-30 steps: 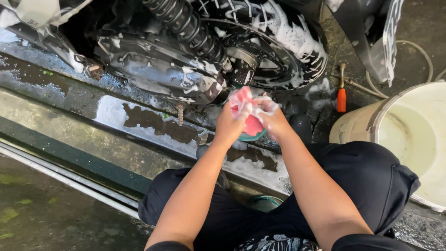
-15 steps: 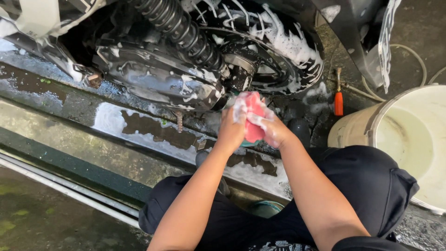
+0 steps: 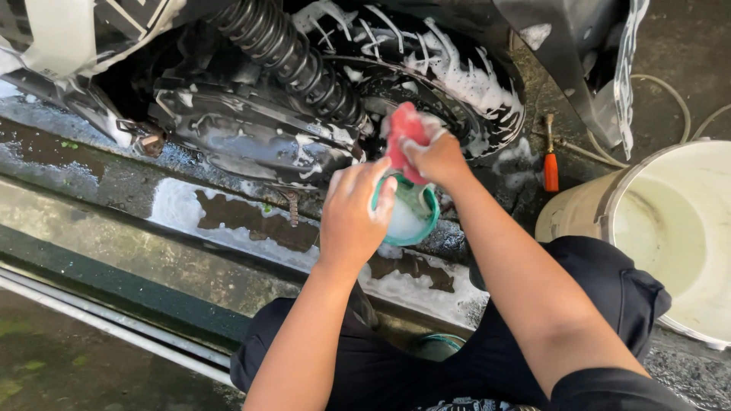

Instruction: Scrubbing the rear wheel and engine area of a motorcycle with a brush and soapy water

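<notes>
Down by the soapy rear wheel (image 3: pixel 449 84) of the scooter, right hand (image 3: pixel 434 156) has fingers closed round a pink sponge (image 3: pixel 403 137), held up just beside the wheel hub and above a small teal bowl (image 3: pixel 415 221). Left hand (image 3: pixel 354 213) sits at the bowl's near rim, fingers loosely curled over the edge; whether it truly grips the rim or only steadies it, cannot tell.

Doing it well, as a judgement: keep the bowl level with the left hand so suds don't slop out, keep a firm squeeze on the sponge so it carries foam, and work it into the spokes and behind the coil shock (image 3: pixel 293 57) where foam is thin. Watch the knuckles near the hub edges.

Counts: one sponge, one teal bowl, one wheel, one black coil shock, one foamy engine casing (image 3: pixel 251 141), one large cream bucket (image 3: pixel 609 198) at the right, one orange-handled tool (image 3: pixel 550 169) on the wet ground, one pale hose (image 3: pixel 670 84) looping behind it. Two hands, both the same person's.
</notes>
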